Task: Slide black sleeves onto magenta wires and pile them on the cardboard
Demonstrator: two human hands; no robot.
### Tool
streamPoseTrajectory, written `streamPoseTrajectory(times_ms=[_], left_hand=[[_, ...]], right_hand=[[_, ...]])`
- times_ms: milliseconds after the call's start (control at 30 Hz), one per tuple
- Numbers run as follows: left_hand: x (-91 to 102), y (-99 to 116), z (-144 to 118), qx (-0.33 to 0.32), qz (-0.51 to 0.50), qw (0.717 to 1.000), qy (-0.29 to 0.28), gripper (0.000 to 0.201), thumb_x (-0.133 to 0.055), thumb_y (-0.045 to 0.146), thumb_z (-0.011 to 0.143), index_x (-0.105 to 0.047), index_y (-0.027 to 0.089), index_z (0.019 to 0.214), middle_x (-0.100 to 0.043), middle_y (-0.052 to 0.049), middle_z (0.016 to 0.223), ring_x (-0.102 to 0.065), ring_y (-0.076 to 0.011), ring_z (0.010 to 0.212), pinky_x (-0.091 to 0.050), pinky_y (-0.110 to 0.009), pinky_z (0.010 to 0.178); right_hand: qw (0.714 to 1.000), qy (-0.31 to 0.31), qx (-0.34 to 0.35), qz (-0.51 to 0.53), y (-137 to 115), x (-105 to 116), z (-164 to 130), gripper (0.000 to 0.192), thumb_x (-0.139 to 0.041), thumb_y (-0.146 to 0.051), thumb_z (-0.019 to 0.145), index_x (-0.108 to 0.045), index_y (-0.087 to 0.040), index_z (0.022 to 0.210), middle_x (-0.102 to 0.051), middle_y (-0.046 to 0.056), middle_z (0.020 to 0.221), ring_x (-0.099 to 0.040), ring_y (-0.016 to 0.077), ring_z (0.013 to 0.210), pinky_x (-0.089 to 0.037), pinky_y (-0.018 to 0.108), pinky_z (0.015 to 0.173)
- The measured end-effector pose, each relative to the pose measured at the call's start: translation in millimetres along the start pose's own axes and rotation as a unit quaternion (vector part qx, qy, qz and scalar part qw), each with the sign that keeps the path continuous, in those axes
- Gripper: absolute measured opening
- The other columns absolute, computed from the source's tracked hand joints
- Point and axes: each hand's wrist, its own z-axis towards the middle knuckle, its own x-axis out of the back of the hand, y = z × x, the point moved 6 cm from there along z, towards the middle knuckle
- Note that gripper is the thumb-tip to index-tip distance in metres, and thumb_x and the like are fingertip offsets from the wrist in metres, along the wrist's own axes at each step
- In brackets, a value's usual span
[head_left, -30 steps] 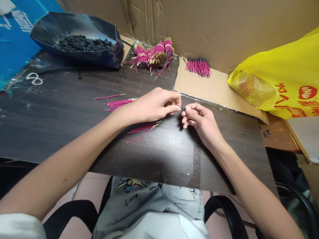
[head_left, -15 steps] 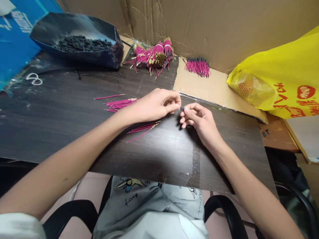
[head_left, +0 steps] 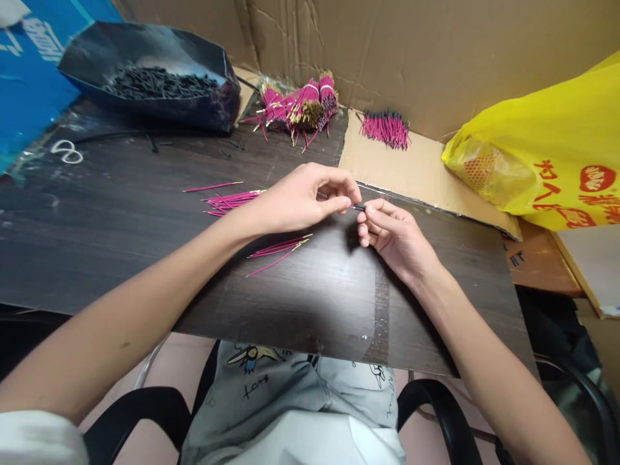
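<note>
Between my fingertips, above the dark table, a short black tube point(head_left: 359, 207) is lined up with the end of a magenta wire point(head_left: 351, 206). My left hand point(head_left: 322, 197) pinches the wire, most of which its fingers hide. The thumb and forefinger of my right hand point(head_left: 392, 227) are closed on the black tube, the other fingers curled below. Loose magenta wires with gold-coloured tips point(head_left: 232, 201) lie partly behind my left wrist. A smaller group of magenta wires point(head_left: 278, 248) lies on the near side of that forearm.
A dark open bag point(head_left: 150, 106) of black tubes stands at the back left, near white bands point(head_left: 66, 152). Bundled magenta wires point(head_left: 303, 106) sit at the back. Black-tipped wires point(head_left: 385, 129) lie on a cardboard sheet point(head_left: 416, 171). A yellow bag point(head_left: 542, 148) stands right.
Both hands have shifted slightly to the right, still pinching. Some magenta wire now shows between my left fingers and the black tube. The things on the table have stayed put.
</note>
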Motion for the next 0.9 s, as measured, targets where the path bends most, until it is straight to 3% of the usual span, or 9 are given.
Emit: streamPoseTrajectory(times_ms=[167, 300, 567, 900], left_hand=[[0.7, 1.1, -0.2, -0.001, -0.054, 0.999, -0.011, 0.011, -0.065, 0.012, 0.090, -0.073, 0.012, 0.097, -0.062, 0.002, 0.070, -0.047, -0.0039, 0.060, -0.038, -0.019, 0.059], [1.7, 3.0, -1.4, -0.011, -0.057, 0.998, -0.011, 0.012, -0.065, 0.011, 0.089, -0.074, 0.013, 0.097, -0.064, 0.002, 0.072, -0.049, -0.0038, 0.060, -0.039, -0.019, 0.060], [1.3, 2.4, -0.4, -0.023, -0.039, 0.999, -0.003, 0.013, -0.065, 0.012, 0.087, -0.076, 0.012, 0.095, -0.070, 0.001, 0.076, -0.058, -0.0056, 0.071, -0.045, -0.019, 0.069], [-1.1, -3.5, 0.6, 0.008, -0.075, 0.997, -0.009, 0.012, -0.066, 0.012, 0.089, -0.072, 0.013, 0.099, -0.065, 0.002, 0.072, -0.047, -0.0031, 0.053, -0.038, -0.018, 0.053]], right_hand=[[0.998, -0.045, -0.006, 0.032, -3.5, -6.7, -3.4, 0.028, -0.092, -0.028, 0.081, -0.070, -0.017, 0.096, -0.073, -0.003, 0.081, -0.068, 0.0072, 0.065, -0.060, 0.016, 0.057], [0.997, -0.065, -0.010, 0.037, -3.5, -8.8, -4.2, 0.028, -0.091, -0.029, 0.083, -0.071, -0.018, 0.100, -0.073, -0.003, 0.082, -0.069, 0.0073, 0.064, -0.060, 0.016, 0.057], [0.998, -0.068, -0.009, 0.007, 2.4, -8.3, -1.8, 0.031, -0.091, -0.036, 0.084, -0.070, -0.016, 0.096, -0.073, -0.002, 0.081, -0.069, 0.0083, 0.063, -0.061, 0.018, 0.057], [0.997, -0.072, 0.007, 0.032, 1.3, -8.9, -1.0, 0.027, -0.086, -0.036, 0.089, -0.070, -0.017, 0.102, -0.074, -0.002, 0.087, -0.070, 0.0082, 0.067, -0.061, 0.017, 0.058]])
